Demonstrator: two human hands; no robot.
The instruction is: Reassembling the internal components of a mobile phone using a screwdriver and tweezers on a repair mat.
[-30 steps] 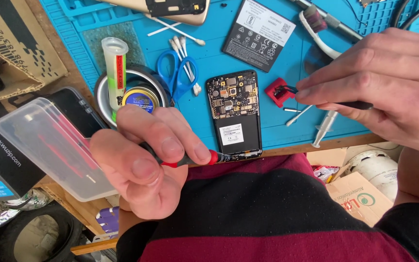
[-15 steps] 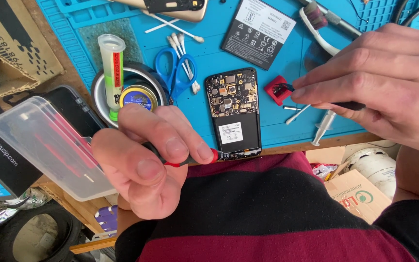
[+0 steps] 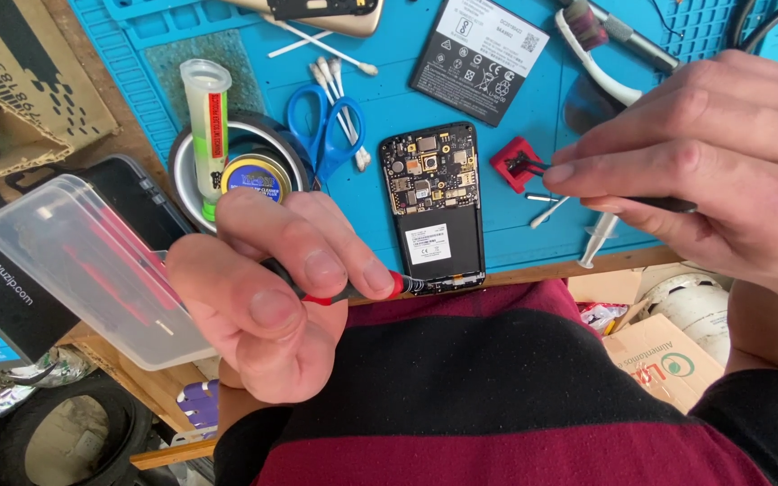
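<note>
A person in a dark red and black striped top works over a blue mat (image 3: 389, 99) on a wooden bench, seen from above. At lower centre, the left hand (image 3: 272, 288) is curled closed around a red-and-black screwdriver (image 3: 380, 286), thumb and forefinger pinching its shaft, the tip resting at the bottom edge of an opened phone (image 3: 434, 205) that lies upright in the middle of the frame with its circuit board exposed. At right, the right hand (image 3: 704, 162) is closed in a pinch on a thin dark tool (image 3: 650, 203), its fingertips (image 3: 558, 171) just beside a small red part (image 3: 515, 164) to the right of the phone. A battery (image 3: 479, 58) lies above the phone, at top centre. Blue scissors (image 3: 326, 126) and cotton swabs (image 3: 339, 76) sit to the phone's left, near a round tin (image 3: 254, 175) resting inside a roll of tape (image 3: 193, 166), with a syringe tube (image 3: 207, 126) standing across it. A clear plastic case (image 3: 83, 261) lies at left, partly behind the left hand. A toothbrush (image 3: 596, 54) lies at upper right, and a cardboard box (image 3: 20, 81) fills the upper left corner.
</note>
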